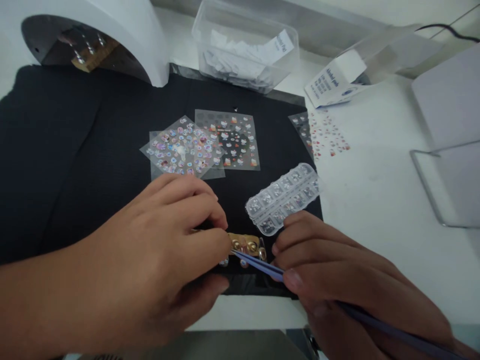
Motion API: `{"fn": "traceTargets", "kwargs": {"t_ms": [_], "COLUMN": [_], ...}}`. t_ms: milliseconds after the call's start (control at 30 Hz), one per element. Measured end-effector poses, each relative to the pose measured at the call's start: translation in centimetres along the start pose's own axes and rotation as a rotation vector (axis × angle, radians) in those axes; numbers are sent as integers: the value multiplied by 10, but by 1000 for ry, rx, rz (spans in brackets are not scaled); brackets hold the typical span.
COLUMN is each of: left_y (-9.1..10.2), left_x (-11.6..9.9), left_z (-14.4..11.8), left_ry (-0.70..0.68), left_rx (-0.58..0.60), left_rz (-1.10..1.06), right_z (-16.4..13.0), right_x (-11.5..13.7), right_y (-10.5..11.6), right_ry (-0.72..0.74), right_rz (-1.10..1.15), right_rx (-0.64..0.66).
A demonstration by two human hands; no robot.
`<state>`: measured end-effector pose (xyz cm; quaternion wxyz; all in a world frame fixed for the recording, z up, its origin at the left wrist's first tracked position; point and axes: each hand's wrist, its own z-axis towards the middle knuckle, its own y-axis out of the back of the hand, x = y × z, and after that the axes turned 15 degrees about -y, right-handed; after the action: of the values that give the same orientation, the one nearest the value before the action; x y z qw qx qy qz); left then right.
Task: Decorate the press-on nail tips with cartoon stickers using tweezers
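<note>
My left hand [165, 245] is closed around one end of a small tan nail tip stand [243, 239], covering much of it. Gold round mounts show on the stand's free part, and a clear nail tip [262, 251] stands at its right end. In my right hand [333, 265] is a pair of blue-purple tweezers [264, 268], pinched between thumb and fingers. The tweezers' points reach the stand beside my left fingertips; whether they grip anything is too small to tell. Just beyond my right hand lies a clear compartment case [283, 197] of tiny shiny pieces.
Sticker sheets [234, 142] lie overlapping on the black mat [123, 110]. Another sheet [330, 135] crosses the mat's right edge. Behind stand a white lamp housing [150, 45] with a second nail tip stand [95, 55] inside, a clear tub [247, 55] of packets and an alcohol pad box [333, 85].
</note>
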<state>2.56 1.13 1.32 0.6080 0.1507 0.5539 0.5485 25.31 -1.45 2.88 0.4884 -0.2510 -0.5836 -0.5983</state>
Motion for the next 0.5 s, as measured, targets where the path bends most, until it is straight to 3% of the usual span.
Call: {"fn": "traceTargets", "kwargs": {"t_ms": [500], "left_y": [-8], "left_x": [0], "left_z": [1], "left_ry": [-57], "left_rx": [-75], "left_rz": [87], "right_z": [-3], "right_x": [-5], "right_y": [1], "right_ry": [23], "right_rz": [30], "right_rx": [82]}}
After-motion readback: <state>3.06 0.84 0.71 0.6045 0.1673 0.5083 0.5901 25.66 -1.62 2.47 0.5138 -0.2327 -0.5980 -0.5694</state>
